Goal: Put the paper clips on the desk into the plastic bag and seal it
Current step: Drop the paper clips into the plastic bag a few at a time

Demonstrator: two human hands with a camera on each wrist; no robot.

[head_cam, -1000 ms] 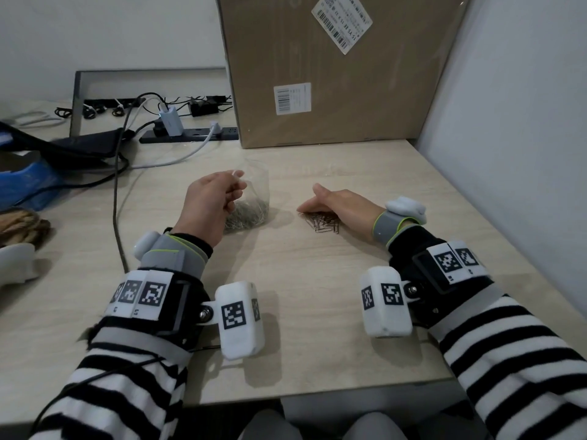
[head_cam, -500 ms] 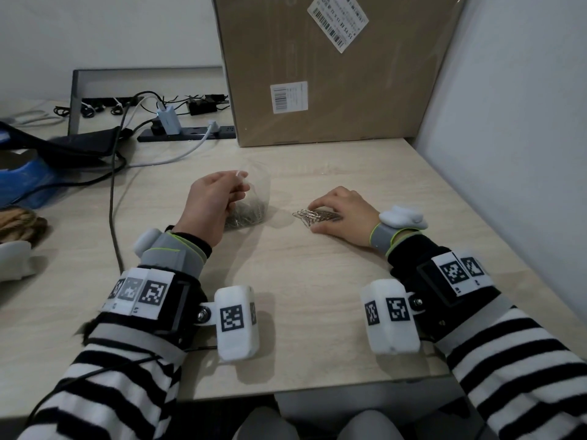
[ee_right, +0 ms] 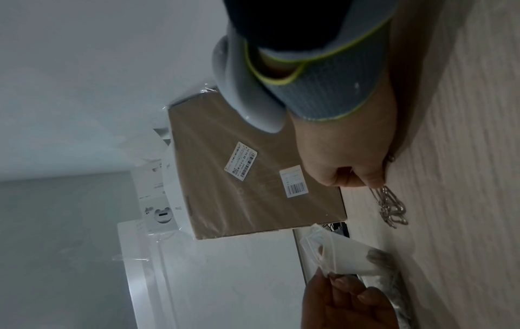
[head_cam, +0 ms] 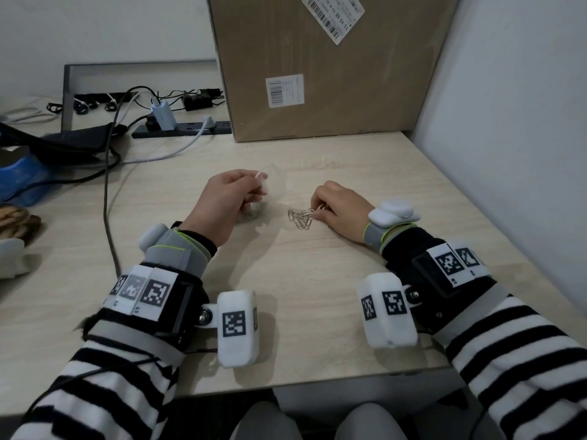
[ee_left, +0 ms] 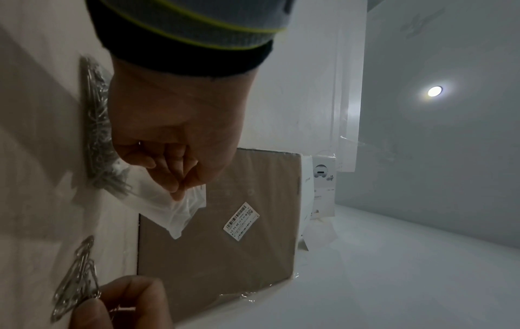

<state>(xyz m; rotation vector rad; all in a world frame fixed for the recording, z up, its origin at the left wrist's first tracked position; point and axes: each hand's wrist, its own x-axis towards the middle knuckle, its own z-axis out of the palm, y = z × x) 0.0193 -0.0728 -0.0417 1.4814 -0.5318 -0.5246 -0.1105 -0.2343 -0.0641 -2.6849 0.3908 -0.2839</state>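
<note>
My left hand (head_cam: 228, 201) pinches the rim of a clear plastic bag (head_cam: 263, 192) and holds its mouth up; the bag's bottom rests on the desk with several paper clips (head_cam: 252, 212) inside. In the left wrist view thumb and fingers pinch the bag (ee_left: 180, 209) edge, the filled part (ee_left: 97, 124) lying beside the palm. A loose cluster of silver paper clips (head_cam: 301, 217) lies on the desk to the right. My right hand (head_cam: 336, 204) sits curled at that cluster, fingertips pinching the clips (ee_right: 389, 207) at its right end.
A large cardboard box (head_cam: 317, 65) stands at the back of the desk (head_cam: 317, 281), a wall close on the right. A power strip (head_cam: 181, 128) with cables lies back left. A black cable (head_cam: 108, 217) runs down the desk left of my left arm.
My right hand has swept the loose clips left toward the bag, turned palm down and curled its fingers onto them. The left hand keeps holding the bag, slightly raised.
</note>
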